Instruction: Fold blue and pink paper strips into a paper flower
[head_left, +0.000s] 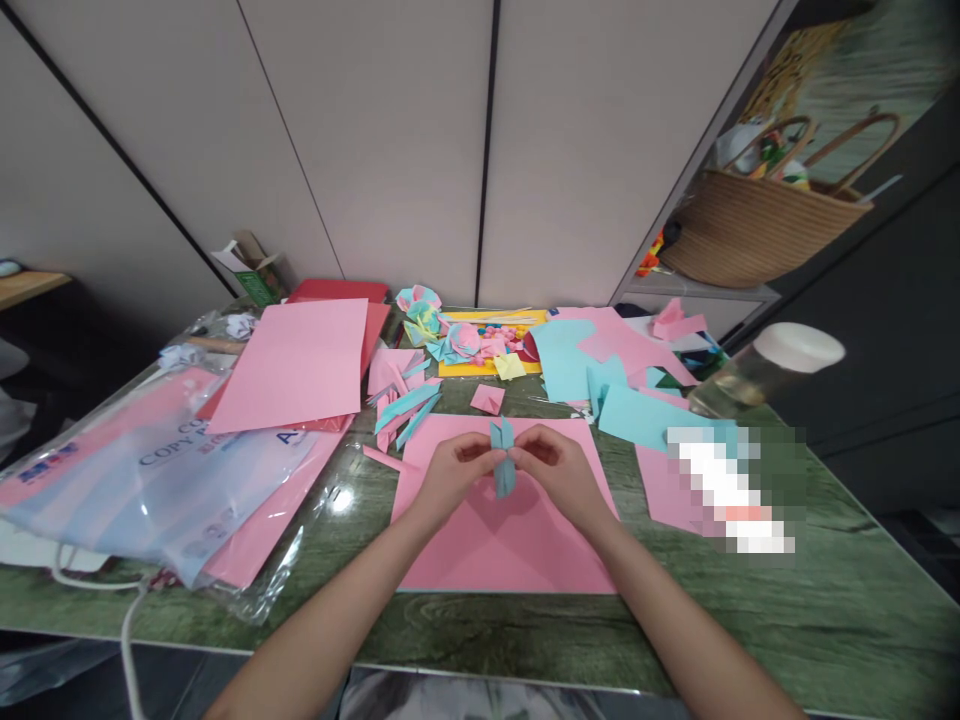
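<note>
"While the L hand (pixel 465 464) and R hand (pixel 559 468) were nearly touching, what'd they have?"

"Both were pinched, thumb to fingers, on the folded blue paper (pixel 505 482), just above a pink sheet (pixel 510 562)."

"Step?"

"Creasing, prob.; the paper looked narrower mid-length. Next move, I'd guess, called for one hand to keep that pinch while the other evened the folds."

"Nearby?"

"Small pink square (pixel 487 399) at the sheet's far edge, pink + blue strips (pixel 412 405) L of it. Beyond, crumpled paper pcs (pixel 463 342) by a flat yellow thing (pixel 469 370), tray or card, couldn't tell. Cut blue paper (pixel 566 355) to the R."

"Surface, room?"

"Green wood-grain counter (pixel 862 612), v. shiny. Copy-paper bag (pixel 225 470) on the L, white-capped bottle (pixel 731 382) far R. Pale wall panels (pixel 397 130) behind, woven basket (pixel 772 230) on a shelf (pixel 721 287), upper R."
</note>
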